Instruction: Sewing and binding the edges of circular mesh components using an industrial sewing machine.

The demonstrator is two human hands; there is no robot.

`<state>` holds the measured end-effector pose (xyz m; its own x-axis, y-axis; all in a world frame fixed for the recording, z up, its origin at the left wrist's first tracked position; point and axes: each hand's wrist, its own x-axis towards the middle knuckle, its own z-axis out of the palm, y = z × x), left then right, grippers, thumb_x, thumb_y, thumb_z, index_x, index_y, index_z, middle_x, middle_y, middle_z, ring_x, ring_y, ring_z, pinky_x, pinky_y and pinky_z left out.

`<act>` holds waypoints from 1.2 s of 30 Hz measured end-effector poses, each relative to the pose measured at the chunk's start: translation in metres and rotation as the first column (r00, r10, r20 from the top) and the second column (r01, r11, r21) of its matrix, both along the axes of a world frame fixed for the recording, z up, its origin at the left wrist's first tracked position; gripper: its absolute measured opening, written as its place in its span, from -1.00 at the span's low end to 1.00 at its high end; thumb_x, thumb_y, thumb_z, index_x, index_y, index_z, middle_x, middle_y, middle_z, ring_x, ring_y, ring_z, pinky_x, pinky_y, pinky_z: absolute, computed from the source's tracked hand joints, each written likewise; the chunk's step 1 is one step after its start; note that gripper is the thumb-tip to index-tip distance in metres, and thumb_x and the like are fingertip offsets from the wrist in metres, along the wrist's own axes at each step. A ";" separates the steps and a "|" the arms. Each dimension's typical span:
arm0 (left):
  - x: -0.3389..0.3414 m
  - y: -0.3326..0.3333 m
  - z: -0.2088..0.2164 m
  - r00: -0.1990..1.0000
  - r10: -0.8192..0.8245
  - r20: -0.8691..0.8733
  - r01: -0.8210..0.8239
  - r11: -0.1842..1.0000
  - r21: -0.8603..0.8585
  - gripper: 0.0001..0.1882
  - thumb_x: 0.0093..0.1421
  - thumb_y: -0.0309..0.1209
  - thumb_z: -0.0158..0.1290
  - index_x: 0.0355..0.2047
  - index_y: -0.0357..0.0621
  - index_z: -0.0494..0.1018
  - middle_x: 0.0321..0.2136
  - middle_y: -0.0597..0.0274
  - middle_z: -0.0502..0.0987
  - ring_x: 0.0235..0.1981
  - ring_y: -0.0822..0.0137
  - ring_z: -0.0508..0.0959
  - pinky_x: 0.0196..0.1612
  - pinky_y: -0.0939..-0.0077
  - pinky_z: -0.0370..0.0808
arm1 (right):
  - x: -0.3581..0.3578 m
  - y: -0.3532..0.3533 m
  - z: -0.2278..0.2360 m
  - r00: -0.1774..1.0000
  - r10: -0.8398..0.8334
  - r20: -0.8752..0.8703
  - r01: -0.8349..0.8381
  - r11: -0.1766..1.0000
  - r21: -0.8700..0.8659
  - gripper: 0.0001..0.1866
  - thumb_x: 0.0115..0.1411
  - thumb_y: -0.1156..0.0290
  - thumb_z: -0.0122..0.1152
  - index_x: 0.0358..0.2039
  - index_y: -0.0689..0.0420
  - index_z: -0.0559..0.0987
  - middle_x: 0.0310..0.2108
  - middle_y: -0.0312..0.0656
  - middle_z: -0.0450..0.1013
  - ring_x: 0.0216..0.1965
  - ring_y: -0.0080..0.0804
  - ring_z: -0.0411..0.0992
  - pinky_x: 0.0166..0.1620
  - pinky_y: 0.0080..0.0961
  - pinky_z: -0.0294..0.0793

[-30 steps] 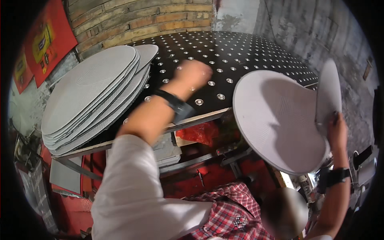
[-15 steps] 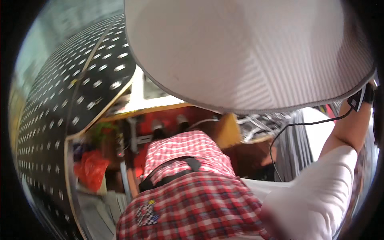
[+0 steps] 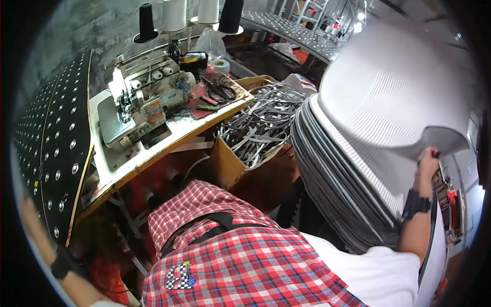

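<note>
My right hand (image 3: 428, 162) is closed on the edge of a large pale grey ribbed mat (image 3: 388, 87) with rounded ends. The mat's edge curls up beside my fingers. It lies over or just above a tall stack of similar mats (image 3: 332, 174) with dark edges; whether it rests on them I cannot tell. At the far left my left hand (image 3: 29, 210) is smeared by motion next to a black board (image 3: 61, 128) with rows of metal-rimmed dots. Its fingers do not show clearly.
An overlock sewing machine (image 3: 148, 97) stands on a white-topped table (image 3: 148, 156), with black scissors (image 3: 221, 93) on it. Thread cones (image 3: 175, 15) rise behind. A box (image 3: 225, 166) full of grey trimming strips (image 3: 261, 123) sits between table and stack.
The mat has moved from across the top of the view to the right, over the stack. My left hand has come into view at the left. The sewing table now shows.
</note>
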<state>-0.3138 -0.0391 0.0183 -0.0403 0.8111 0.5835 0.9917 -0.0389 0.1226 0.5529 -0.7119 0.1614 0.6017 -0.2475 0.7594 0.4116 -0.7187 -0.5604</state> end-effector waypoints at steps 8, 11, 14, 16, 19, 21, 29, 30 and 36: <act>0.186 -0.024 -0.017 0.971 -0.180 -0.157 0.152 0.973 -0.176 -0.70 0.02 -0.46 -0.20 -0.20 -0.15 0.34 -0.49 -0.09 0.42 -0.43 -0.05 0.41 -0.38 0.17 0.33 | -0.072 0.039 -0.054 0.846 0.339 -0.411 -0.166 0.901 0.401 -0.87 0.06 0.47 -0.12 -0.32 0.06 0.26 -0.53 -0.22 0.23 -0.65 -0.43 0.26 -0.62 -0.49 0.39; 0.160 -0.027 -0.031 0.975 -0.168 -0.148 0.161 0.985 -0.056 -0.70 0.01 -0.46 -0.19 -0.19 -0.15 0.33 -0.50 -0.08 0.43 -0.45 -0.04 0.42 -0.40 0.18 0.33 | -0.105 0.076 -0.033 0.801 0.346 -0.489 -0.143 0.903 0.405 -0.80 0.09 0.48 -0.16 -0.24 0.03 0.29 -0.51 -0.22 0.23 -0.71 -0.50 0.23 -0.67 -0.54 0.32; 0.150 -0.049 -0.030 0.972 -0.208 -0.107 0.205 0.978 -0.042 -0.69 -0.02 -0.46 -0.17 -0.21 -0.14 0.35 -0.49 -0.08 0.43 -0.45 -0.03 0.42 -0.40 0.19 0.34 | -0.174 0.141 0.015 0.862 0.233 -0.450 -0.262 0.965 -0.004 -0.77 0.10 0.46 -0.13 -0.19 0.03 0.33 -0.63 -0.31 0.26 -0.69 -0.62 0.20 -0.65 -0.68 0.21; 0.168 -0.059 -0.018 0.971 -0.237 -0.038 0.234 0.970 -0.072 -0.70 -0.06 -0.47 -0.16 -0.26 -0.11 0.38 -0.51 -0.05 0.43 -0.46 0.00 0.42 -0.40 0.18 0.35 | -0.197 0.170 0.014 0.792 0.593 -0.144 -0.601 0.718 -0.351 -0.83 0.11 0.46 -0.10 -0.26 0.16 0.39 -0.73 -0.38 0.26 -0.76 -0.71 0.12 -0.64 -0.76 0.11; 0.175 -0.087 -0.001 0.950 -0.299 -0.090 0.302 0.953 0.013 -0.74 -0.10 -0.48 -0.11 -0.32 -0.10 0.39 -0.59 0.00 0.42 -0.51 0.02 0.42 -0.43 0.18 0.34 | -0.238 0.253 0.021 0.243 0.684 -0.687 -0.945 0.328 -0.007 -0.84 0.09 0.44 -0.04 -0.47 0.28 0.46 -0.71 -0.36 0.33 -0.73 -0.74 0.17 -0.64 -0.79 0.11; 0.157 -0.101 -0.020 0.958 -0.286 -0.030 0.286 0.958 -0.008 -0.75 -0.11 -0.50 -0.08 -0.34 -0.10 0.39 -0.63 0.02 0.40 -0.55 0.03 0.41 -0.48 0.20 0.32 | -0.279 0.324 0.016 0.098 0.451 -0.887 -0.977 0.213 0.001 -0.83 0.06 0.42 0.01 -0.44 0.28 0.47 -0.63 -0.28 0.41 -0.66 -0.67 0.29 -0.58 -0.74 0.28; 0.146 -0.230 -0.014 0.977 -0.199 -0.076 0.189 0.974 -0.122 -0.73 -0.17 -0.54 -0.02 -0.36 -0.17 0.36 -0.61 0.11 0.38 -0.55 0.09 0.38 -0.51 0.25 0.30 | -0.357 0.544 -0.126 -0.680 0.218 -0.700 -0.725 -0.052 0.687 -0.63 0.08 0.12 0.01 -0.30 0.20 0.42 -0.34 -0.23 0.42 -0.45 -0.53 0.40 -0.65 -0.68 0.15; 0.148 -0.237 -0.015 0.975 -0.215 -0.059 0.205 0.968 -0.144 -0.73 -0.19 -0.53 -0.01 -0.37 -0.17 0.36 -0.61 0.12 0.38 -0.55 0.09 0.38 -0.50 0.25 0.30 | -0.371 0.560 -0.138 -0.757 0.281 -0.590 -0.616 -0.002 0.788 -0.65 0.07 0.13 0.02 -0.32 0.19 0.41 -0.33 -0.24 0.41 -0.44 -0.52 0.40 -0.65 -0.68 0.15; 0.109 -0.313 -0.009 0.997 -0.065 0.039 0.071 0.981 -0.181 -0.67 -0.15 -0.55 -0.08 -0.27 -0.20 0.34 -0.39 0.03 0.43 -0.33 0.07 0.41 -0.26 0.35 0.32 | -0.417 0.610 -0.205 -0.892 0.407 -0.197 -0.193 0.052 0.980 -0.87 0.04 0.37 0.01 -0.39 0.11 0.39 -0.50 -0.30 0.36 -0.62 -0.58 0.28 -0.70 -0.69 0.21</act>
<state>-0.2047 -0.3522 0.0093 0.0018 0.9052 0.4250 0.9829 -0.0799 0.1659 0.1356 -0.1023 -0.0434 -0.1782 0.9244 -0.3372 -0.4577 -0.3813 -0.8032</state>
